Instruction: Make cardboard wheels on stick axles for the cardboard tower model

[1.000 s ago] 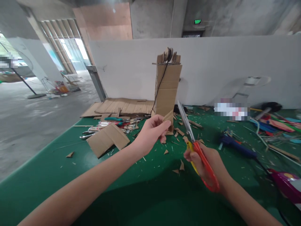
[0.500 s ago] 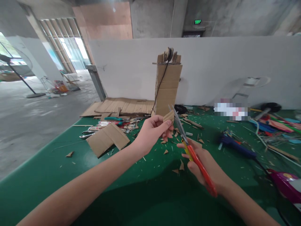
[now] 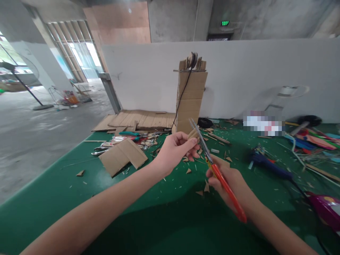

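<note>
My left hand (image 3: 178, 150) pinches a small piece of cardboard (image 3: 193, 135) between thumb and fingers, over the middle of the green table. In my right hand (image 3: 225, 180) is a pair of scissors (image 3: 225, 187) with red and yellow handles, the fingers closed round them. Their blades point up and away to the left, against the right edge of the cardboard piece. Whether the blades are through the cardboard I cannot tell. Behind the hands stands a tall cardboard tower (image 3: 191, 101) with round discs and a black cord at its top.
A cut cardboard sheet (image 3: 117, 156) lies left, beside teal-handled pliers (image 3: 129, 134). Flat cardboard (image 3: 143, 119) is stacked at the back. To the right are a blue glue gun (image 3: 271, 165) and a purple device (image 3: 325, 209). Scraps litter the green table (image 3: 148, 226).
The scissors' blades have drawn closer together, and my right fingers have curled in round the handles. The cardboard piece has tilted in my left hand. The view has shifted slightly.
</note>
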